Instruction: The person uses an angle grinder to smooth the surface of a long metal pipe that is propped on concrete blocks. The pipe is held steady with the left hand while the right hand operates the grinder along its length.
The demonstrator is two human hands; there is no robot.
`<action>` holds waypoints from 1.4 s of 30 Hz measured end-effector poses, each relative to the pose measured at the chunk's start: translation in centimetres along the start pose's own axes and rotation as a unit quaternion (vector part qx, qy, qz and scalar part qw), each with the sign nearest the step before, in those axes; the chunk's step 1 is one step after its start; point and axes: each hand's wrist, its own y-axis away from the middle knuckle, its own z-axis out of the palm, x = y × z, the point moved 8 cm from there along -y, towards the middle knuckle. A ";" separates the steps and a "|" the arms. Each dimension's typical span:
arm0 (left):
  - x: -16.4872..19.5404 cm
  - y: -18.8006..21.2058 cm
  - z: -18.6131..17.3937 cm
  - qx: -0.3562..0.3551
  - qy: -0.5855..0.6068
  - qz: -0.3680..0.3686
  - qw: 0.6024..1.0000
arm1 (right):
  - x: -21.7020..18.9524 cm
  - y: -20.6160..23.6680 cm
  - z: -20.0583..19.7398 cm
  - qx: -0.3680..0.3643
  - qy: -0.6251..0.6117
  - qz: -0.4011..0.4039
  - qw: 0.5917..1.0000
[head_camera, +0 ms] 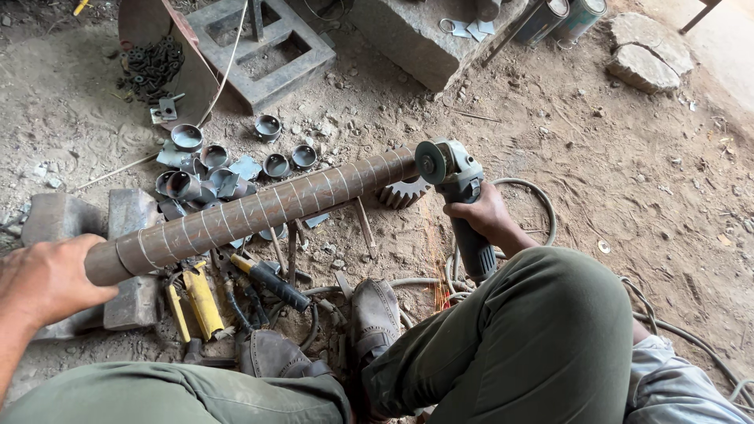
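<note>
- Two hands at work: left hand (49, 281) cups the end of the marked steel pipe (251, 210).
- Right hand (481, 215) grips the angle grinder (455, 188), disc apparently touching the pipe's far end.

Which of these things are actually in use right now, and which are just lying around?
In use:
marked steel pipe
angle grinder
left hand
right hand

Lying about:
cut pipe rings
gear wheel
yellow-handled tool
metal cans

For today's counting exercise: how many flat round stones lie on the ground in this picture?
2 flat round stones, both top right: the upper stone by the picture's edge, the lower stone just below it. More may lie beyond the frame.
</note>
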 end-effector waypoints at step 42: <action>-0.7 -0.3 1.8 0.009 -0.012 -0.026 1.000 | 0.6 -0.1 -0.2 -0.003 0.022 -0.007 1.000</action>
